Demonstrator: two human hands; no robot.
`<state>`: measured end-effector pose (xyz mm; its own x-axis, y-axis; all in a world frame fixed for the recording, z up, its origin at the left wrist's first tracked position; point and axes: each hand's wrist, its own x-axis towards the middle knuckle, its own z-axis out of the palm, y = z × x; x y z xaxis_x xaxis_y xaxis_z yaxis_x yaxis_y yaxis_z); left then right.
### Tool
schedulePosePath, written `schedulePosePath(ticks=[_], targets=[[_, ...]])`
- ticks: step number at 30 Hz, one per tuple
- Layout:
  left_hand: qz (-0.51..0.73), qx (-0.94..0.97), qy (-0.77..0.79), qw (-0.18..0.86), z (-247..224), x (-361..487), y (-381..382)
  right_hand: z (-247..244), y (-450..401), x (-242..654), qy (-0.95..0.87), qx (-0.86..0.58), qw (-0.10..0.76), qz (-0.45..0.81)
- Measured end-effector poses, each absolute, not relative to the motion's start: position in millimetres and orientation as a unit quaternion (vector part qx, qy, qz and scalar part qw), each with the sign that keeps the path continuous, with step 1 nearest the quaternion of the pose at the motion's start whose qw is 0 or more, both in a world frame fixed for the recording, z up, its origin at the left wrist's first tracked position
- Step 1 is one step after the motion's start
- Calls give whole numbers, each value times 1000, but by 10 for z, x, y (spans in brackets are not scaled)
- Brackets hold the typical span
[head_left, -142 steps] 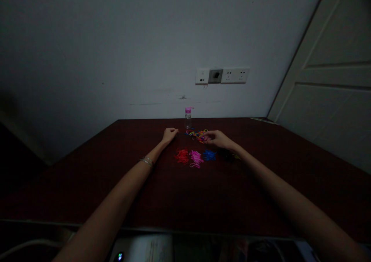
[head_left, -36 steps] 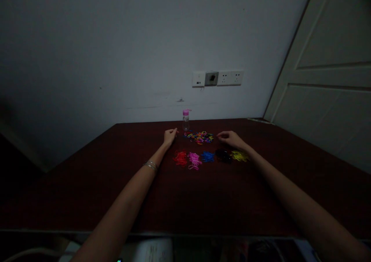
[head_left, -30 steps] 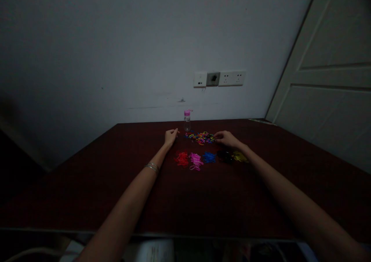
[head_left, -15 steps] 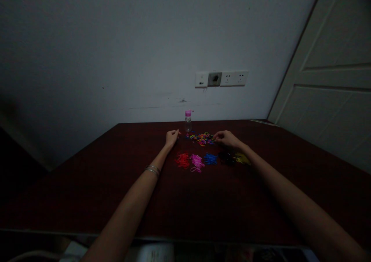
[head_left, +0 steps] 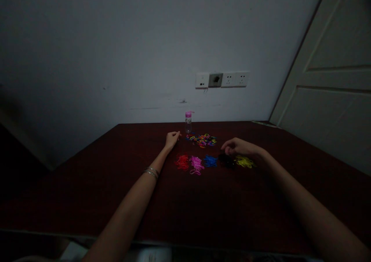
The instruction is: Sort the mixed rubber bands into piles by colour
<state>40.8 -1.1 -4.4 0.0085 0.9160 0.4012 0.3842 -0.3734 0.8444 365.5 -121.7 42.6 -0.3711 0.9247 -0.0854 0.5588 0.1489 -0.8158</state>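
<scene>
My right hand (head_left: 238, 147) hovers just above a pile of black rubber bands (head_left: 226, 160), its fingers pinched together; what sits between them is too dark and small to make out. Beside that pile lie yellow bands (head_left: 244, 161) on the right and blue bands (head_left: 210, 160) on the left. Pink bands (head_left: 196, 164) and red bands (head_left: 182, 162) continue the row. Behind it is a mixed heap of multicoloured bands (head_left: 203, 140). My left hand (head_left: 172, 139) rests on the table left of the heap, fingers curled closed, nothing visible in them.
A clear bottle with a pink cap (head_left: 188, 123) stands upright behind the mixed heap. The dark red table (head_left: 95, 184) reaches back to the wall, which carries a row of sockets (head_left: 222, 80). A panelled door (head_left: 330, 80) is at the right.
My right hand has moved from the mixed heap toward me and to the right, over the black pile. The yellow pile shows more fully. My left hand has stayed in place.
</scene>
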Motion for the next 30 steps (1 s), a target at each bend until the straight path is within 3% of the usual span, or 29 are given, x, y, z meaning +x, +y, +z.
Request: schedulePosePath(ticks=[5,11,16,23,30], targets=[[499,661,493,266,-43,407,-21,449,-1231,3689,-724,-503,232,411],[487,676,497,243,-19,459,-49,349,-1172,3962,-655,-570,342,359],[376,763,492,187,87,595,-147,149,-1099,4242,-571,-623,424,325],[193,846,483,115,235,829,-345,27,-1064,4379,-533,-652,454,290],[150,838,520,71,235,860,-421,30,-1063,4328,-525,-666,442,290]])
